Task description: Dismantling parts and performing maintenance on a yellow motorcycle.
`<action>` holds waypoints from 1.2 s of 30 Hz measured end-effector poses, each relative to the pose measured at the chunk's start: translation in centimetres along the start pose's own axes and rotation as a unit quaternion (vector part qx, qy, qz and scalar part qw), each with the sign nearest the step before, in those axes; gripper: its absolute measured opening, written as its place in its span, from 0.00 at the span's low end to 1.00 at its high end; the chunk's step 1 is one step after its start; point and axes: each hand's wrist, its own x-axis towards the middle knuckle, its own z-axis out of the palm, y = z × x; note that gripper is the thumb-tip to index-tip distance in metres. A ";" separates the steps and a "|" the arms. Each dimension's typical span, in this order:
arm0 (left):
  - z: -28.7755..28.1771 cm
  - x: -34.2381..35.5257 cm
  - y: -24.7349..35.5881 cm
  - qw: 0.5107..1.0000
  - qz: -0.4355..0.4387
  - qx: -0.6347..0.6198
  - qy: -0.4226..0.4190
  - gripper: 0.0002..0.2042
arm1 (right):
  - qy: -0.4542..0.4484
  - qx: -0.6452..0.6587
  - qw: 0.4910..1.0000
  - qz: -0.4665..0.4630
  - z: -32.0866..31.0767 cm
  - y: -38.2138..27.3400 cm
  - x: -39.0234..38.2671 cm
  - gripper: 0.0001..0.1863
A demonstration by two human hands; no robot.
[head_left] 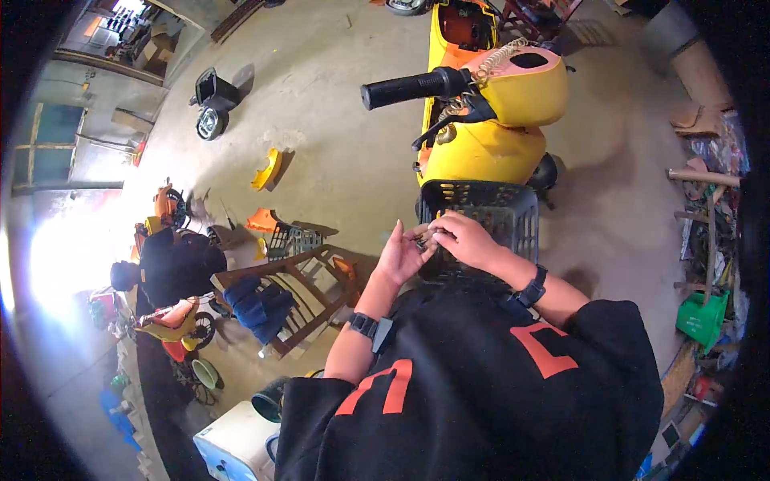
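My left hand [405, 256] is turned palm up with fingers curled around small metal pieces, too small to name surely. Over its fingertips, the fingers of my right hand [468, 240] close together on something I cannot make out. Both hands are held above a black slotted plastic basket [523, 212] at the front of a yellow scooter body [473, 160]. Above the basket, the handlebar has a black rubber grip [401, 90], a brake lever, coiled cable and a yellow-and-pink housing [525, 100].
A wooden chair frame with blue cloth [257, 309] stands left, beside scooters and a dark bulky shape [176, 264]. Yellow panels [266, 168] and black parts [215, 92] lie on the floor. A white box [233, 437] is at lower left; clutter and a green bag [698, 317] line the right.
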 end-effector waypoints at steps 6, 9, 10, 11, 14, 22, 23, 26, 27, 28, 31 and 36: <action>1.2 0.5 -1.8 0.999 -0.027 -0.019 -0.024 0.32 | 0.017 -0.095 0.991 -0.093 -0.9 1.1 -0.2 0.08; 1.4 1.3 -2.3 0.999 -0.031 0.023 -0.007 0.33 | -0.029 -0.115 0.988 -0.097 -0.4 1.9 -0.7 0.08; 1.1 1.7 -2.4 0.999 -0.031 0.035 -0.017 0.34 | -0.027 -0.121 0.989 -0.081 0.1 2.3 -1.0 0.08; 0.9 1.8 -2.5 0.998 -0.035 0.044 -0.025 0.35 | -0.025 -0.127 0.990 -0.064 0.4 2.6 -1.3 0.08; 1.7 2.1 -2.9 0.997 -0.053 0.057 -0.018 0.37 | -0.035 -0.135 0.990 -0.009 0.3 2.9 -1.8 0.11; 0.6 2.7 -3.6 0.980 -0.133 0.147 0.025 0.37 | -0.162 -0.158 0.965 0.133 -1.2 2.4 -2.4 0.12; -0.1 2.8 -3.3 0.977 -0.143 0.156 0.022 0.37 | -0.149 -0.117 0.973 0.135 -1.2 2.3 -2.3 0.12; -0.8 3.4 -2.9 0.954 -0.122 0.236 0.137 0.26 | -0.090 -0.015 0.984 0.152 -1.8 2.8 -2.8 0.11; -1.2 3.5 -2.4 0.939 -0.115 0.279 0.168 0.23 | -0.060 0.011 0.986 0.158 -2.0 3.0 -2.9 0.11; -1.6 3.7 -2.2 0.925 -0.100 0.293 0.220 0.16 | -0.030 0.036 0.985 0.163 -2.3 3.4 -2.9 0.10; -3.8 4.4 -1.1 0.981 -0.129 0.134 0.047 0.14 | -0.029 0.156 0.966 0.204 -1.9 5.6 -3.4 0.08; -3.4 5.9 0.0 0.624 0.161 0.700 0.309 0.24 | 0.093 0.140 0.939 0.299 -0.5 12.9 -4.0 0.09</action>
